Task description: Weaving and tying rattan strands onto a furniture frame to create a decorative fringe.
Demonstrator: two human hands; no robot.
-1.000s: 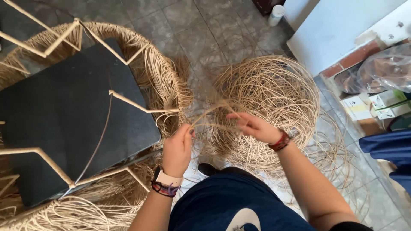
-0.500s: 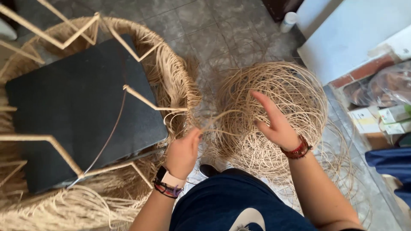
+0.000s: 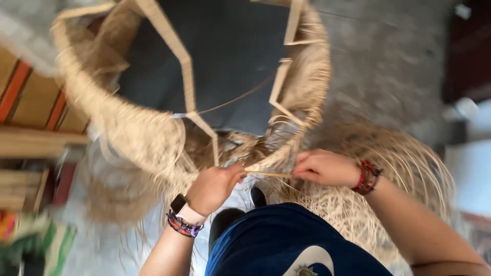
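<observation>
Rattan strand (image 3: pixel 267 174) pinched taut between left hand (image 3: pixel 215 185) and right hand (image 3: pixel 323 167), mid-weave; next, likely threading through woven frame (image 3: pixel 153 138).

Motion blur softens the woven frame (image 3: pixel 169 117), whose upper rim is cut off by the top edge. Right of the frame, the loose fibre coil (image 3: pixel 409 168) lies partly hidden behind the right hand (image 3: pixel 325 167); left of the frame, the striped objects (image 3: pixel 36 102) are too smeared to identify
</observation>
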